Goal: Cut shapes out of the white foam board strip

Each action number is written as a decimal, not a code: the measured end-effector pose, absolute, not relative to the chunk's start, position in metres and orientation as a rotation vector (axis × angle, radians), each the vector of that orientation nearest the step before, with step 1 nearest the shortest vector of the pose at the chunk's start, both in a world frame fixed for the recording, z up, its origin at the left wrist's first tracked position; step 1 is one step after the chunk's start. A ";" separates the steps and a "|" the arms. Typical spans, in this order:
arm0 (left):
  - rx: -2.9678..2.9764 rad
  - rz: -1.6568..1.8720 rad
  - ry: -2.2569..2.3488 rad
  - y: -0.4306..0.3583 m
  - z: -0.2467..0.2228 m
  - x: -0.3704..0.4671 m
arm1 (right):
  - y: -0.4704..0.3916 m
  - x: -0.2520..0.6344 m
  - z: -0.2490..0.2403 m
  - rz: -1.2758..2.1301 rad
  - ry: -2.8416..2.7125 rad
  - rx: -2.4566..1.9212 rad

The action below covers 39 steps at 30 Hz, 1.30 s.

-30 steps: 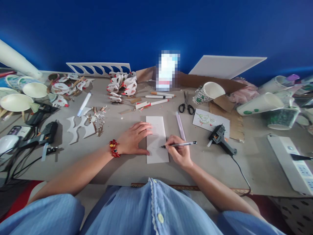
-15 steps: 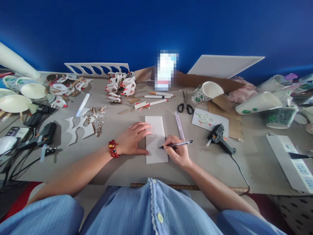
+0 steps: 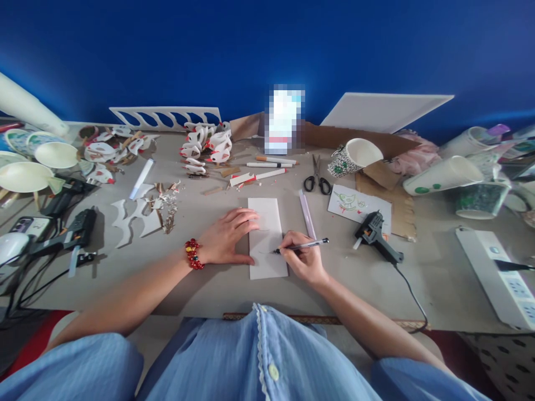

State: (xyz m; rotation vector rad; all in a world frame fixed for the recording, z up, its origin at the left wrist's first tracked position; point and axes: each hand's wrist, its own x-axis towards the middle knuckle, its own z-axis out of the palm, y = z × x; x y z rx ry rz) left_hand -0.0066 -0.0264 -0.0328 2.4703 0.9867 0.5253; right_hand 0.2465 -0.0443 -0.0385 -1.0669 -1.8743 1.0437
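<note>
A white rectangular board (image 3: 267,262) lies upright in front of me on the grey table, with faint thin lines drawn on it. My left hand (image 3: 228,236) rests flat with fingers spread, its fingertips and thumb at the board's left edge. In my right hand (image 3: 305,259) is a pen (image 3: 309,244), pinched between thumb and fingers, its tip on the board's lower right part. A pale purple marker (image 3: 307,214) lies just beyond that hand. To the right, a card with a green bird drawing (image 3: 349,201) sits partly under a black glue gun (image 3: 378,236).
Black scissors (image 3: 317,178), pens (image 3: 270,165) and a blurred bright screen (image 3: 284,120) are ahead. Painted cut-out birds (image 3: 207,145), foam scraps (image 3: 136,220) and more glue guns (image 3: 75,231) lie left. Paper cups (image 3: 361,156) and a power strip (image 3: 497,278) are right.
The pen's rear end has tilted very slightly while its tip stays at nearly the same spot. My left hand and the board have not moved.
</note>
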 end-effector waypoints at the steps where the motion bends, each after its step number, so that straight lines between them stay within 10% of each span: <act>1: 2.471 0.523 0.985 -0.026 -0.033 -0.007 | -0.044 0.247 -0.039 1.043 -1.869 -1.078; 39: 2.536 0.542 0.917 -0.033 -0.029 -0.004 | -0.048 0.248 -0.041 1.189 -1.627 -1.016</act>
